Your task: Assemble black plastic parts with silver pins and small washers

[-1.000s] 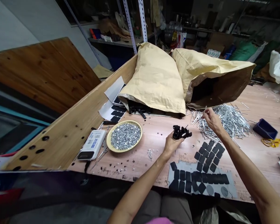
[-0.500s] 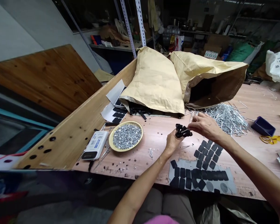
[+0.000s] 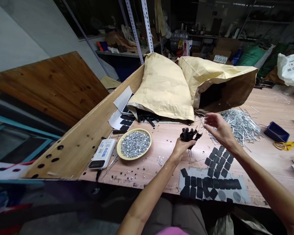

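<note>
A bunch of small black plastic parts (image 3: 188, 134) with thin metal pins poking out below is gripped in my left hand (image 3: 179, 149), above the middle of the table. My right hand (image 3: 218, 129) hovers just right of the bunch, apart from it, its fingers loosely spread with nothing visible in them. Close behind that hand lies a heap of thin silver metal pins (image 3: 243, 125). Black rounded pads (image 3: 218, 160) lie in rows nearer me, some of them on a grey backing sheet (image 3: 243, 189).
A yellow bowl (image 3: 120, 153) full of small metal washers stands at left beside a white boxy device (image 3: 104, 153). Two large paper sacks (image 3: 165, 88) lie at the back, black parts showing in the left one's mouth. At right are a dark blue tray (image 3: 276, 132) and yellow bands (image 3: 284, 146).
My right hand has drawn away from the black parts, rightward toward the pins, and its fingers have spread. My left hand has tilted the bunch, so pins now show beneath it.
</note>
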Motion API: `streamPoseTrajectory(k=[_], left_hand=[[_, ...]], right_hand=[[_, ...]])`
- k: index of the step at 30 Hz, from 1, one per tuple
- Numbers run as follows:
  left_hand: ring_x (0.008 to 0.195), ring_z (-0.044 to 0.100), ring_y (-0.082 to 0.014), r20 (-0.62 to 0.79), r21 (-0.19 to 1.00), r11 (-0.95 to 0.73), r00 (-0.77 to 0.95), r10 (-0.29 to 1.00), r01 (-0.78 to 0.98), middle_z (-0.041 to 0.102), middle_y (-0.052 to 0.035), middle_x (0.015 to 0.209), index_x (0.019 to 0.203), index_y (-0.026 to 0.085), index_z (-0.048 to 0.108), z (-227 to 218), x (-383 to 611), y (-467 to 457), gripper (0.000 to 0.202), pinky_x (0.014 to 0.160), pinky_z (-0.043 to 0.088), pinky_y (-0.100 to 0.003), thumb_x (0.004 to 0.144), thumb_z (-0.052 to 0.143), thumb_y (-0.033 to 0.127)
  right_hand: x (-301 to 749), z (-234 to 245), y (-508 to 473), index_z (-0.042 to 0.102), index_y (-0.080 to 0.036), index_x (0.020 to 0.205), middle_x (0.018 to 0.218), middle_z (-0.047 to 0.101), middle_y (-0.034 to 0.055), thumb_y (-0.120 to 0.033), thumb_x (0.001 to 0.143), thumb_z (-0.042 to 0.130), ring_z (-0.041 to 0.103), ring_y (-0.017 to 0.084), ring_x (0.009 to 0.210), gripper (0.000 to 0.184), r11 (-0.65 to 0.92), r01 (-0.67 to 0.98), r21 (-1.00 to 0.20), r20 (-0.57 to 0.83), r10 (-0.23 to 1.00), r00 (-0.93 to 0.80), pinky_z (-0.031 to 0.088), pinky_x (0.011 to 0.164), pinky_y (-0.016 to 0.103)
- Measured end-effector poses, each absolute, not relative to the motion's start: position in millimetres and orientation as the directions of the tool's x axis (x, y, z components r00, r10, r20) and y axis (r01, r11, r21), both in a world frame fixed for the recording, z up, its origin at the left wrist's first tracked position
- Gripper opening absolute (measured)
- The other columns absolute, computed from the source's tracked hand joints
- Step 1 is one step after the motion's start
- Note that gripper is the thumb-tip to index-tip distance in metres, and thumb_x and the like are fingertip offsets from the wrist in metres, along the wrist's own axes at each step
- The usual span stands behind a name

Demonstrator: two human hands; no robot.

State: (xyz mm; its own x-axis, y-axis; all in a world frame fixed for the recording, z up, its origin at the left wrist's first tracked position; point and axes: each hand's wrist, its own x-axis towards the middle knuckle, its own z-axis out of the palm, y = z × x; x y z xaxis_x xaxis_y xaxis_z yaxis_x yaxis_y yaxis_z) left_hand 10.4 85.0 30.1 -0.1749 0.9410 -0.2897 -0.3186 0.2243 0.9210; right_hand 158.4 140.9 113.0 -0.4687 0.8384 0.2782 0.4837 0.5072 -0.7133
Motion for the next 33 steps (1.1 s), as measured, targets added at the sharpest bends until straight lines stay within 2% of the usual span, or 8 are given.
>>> streamPoseTrajectory(k=[2, 4, 10, 15, 19, 27, 31, 33], left_hand=[[0.072, 0.065, -0.0184, -0.276, 0.887, 0.179, -0.179, 0.944, -0.425, 0.071, -0.0058, 0.075, 0.080, 0.012, 0.071, 31.7, 9.1, 85.0, 0.028, 0.075, 0.051, -0.033, 0.055, 0.079, 0.022], [0.074, 0.066, -0.0192, -0.213, 0.895, 0.139, -0.133, 0.968, -0.423, 0.071, -0.0067, 0.079, 0.085, 0.012, 0.071, 32.8, 12.7, 84.7, 0.032, 0.076, 0.051, -0.034, 0.057, 0.080, 0.027], [0.098, 0.060, -0.0210, -0.030, 0.999, 0.021, -0.255, 0.967, -0.035, 0.062, -0.0080, 0.100, 0.099, 0.016, 0.065, 24.8, 29.6, 88.0, 0.035, 0.090, 0.046, -0.033, 0.065, 0.073, 0.016], [0.093, 0.062, -0.0223, -0.057, 0.997, 0.068, -0.234, 0.971, 0.040, 0.065, -0.0073, 0.090, 0.089, 0.015, 0.068, 16.5, 17.5, 97.8, 0.016, 0.089, 0.047, -0.034, 0.073, 0.063, 0.014], [0.099, 0.061, -0.0231, 0.010, 0.990, 0.029, -0.280, 0.960, 0.136, 0.069, -0.0072, 0.096, 0.088, 0.018, 0.071, 19.5, 11.2, 100.9, 0.026, 0.095, 0.043, -0.034, 0.067, 0.063, 0.004], [0.088, 0.065, -0.0180, -0.188, 0.934, 0.097, -0.242, 0.952, -0.344, 0.073, -0.0009, 0.084, 0.094, 0.017, 0.071, 21.2, 16.7, 100.8, 0.031, 0.081, 0.049, -0.028, 0.066, 0.063, 0.007], [0.083, 0.065, -0.0170, -0.206, 0.920, 0.095, -0.265, 0.942, -0.380, 0.071, -0.0007, 0.078, 0.087, 0.016, 0.070, 19.4, 13.4, 104.3, 0.026, 0.079, 0.049, -0.028, 0.063, 0.063, 0.008], [0.085, 0.064, -0.0171, -0.174, 0.932, 0.071, -0.270, 0.947, -0.355, 0.071, -0.0017, 0.081, 0.089, 0.016, 0.070, 19.2, 10.1, 105.6, 0.026, 0.080, 0.049, -0.028, 0.064, 0.064, 0.010]], right_hand=[[165.7, 94.9, 132.9, 0.059, -0.019, 0.111, 0.108, 0.064, 0.0124, -0.047, 0.079, 0.062, 0.061, 0.025, 0.097, 0.042, 0.277, 0.465, -0.841, 0.131, 0.938, -0.322, 0.052, 0.083, 0.045], [163.8, 71.2, 123.5, 0.061, -0.021, 0.106, 0.106, 0.065, 0.0120, -0.057, 0.074, 0.063, 0.061, 0.026, 0.097, 0.048, 0.081, 0.357, -0.930, -0.052, 0.936, -0.347, 0.053, 0.080, 0.045], [129.3, 15.0, 117.4, 0.059, -0.023, 0.094, 0.085, 0.068, 0.0053, -0.070, 0.069, 0.056, 0.065, 0.022, 0.080, 0.054, -0.242, -0.091, -0.966, -0.215, 0.947, -0.239, 0.053, 0.062, 0.033], [120.1, 0.7, 121.4, 0.057, -0.021, 0.093, 0.089, 0.065, 0.0041, -0.060, 0.068, 0.060, 0.060, 0.021, 0.085, 0.047, -0.058, -0.020, -0.998, -0.056, 0.993, -0.101, 0.050, 0.068, 0.032], [120.0, -5.4, 125.0, 0.056, -0.018, 0.083, 0.082, 0.063, 0.0040, -0.055, 0.067, 0.061, 0.057, 0.020, 0.081, 0.040, -0.038, 0.061, -0.997, -0.044, 0.994, -0.100, 0.048, 0.069, 0.033], [112.4, 3.0, 132.7, 0.058, -0.020, 0.095, 0.090, 0.065, 0.0052, -0.047, 0.066, 0.064, 0.060, 0.022, 0.088, 0.040, 0.055, -0.070, -0.996, 0.054, 0.998, 0.020, 0.048, 0.082, 0.039], [109.8, 11.0, 131.0, 0.062, -0.024, 0.102, 0.106, 0.065, 0.0066, -0.045, 0.072, 0.062, 0.056, 0.025, 0.105, 0.037, 0.254, 0.130, -0.958, 0.246, 0.967, -0.073, 0.043, 0.092, 0.041], [109.3, 12.2, 132.1, 0.062, -0.023, 0.103, 0.101, 0.066, 0.0059, -0.048, 0.075, 0.058, 0.057, 0.025, 0.099, 0.038, 0.244, 0.142, -0.959, 0.233, 0.968, -0.092, 0.047, 0.086, 0.040]])
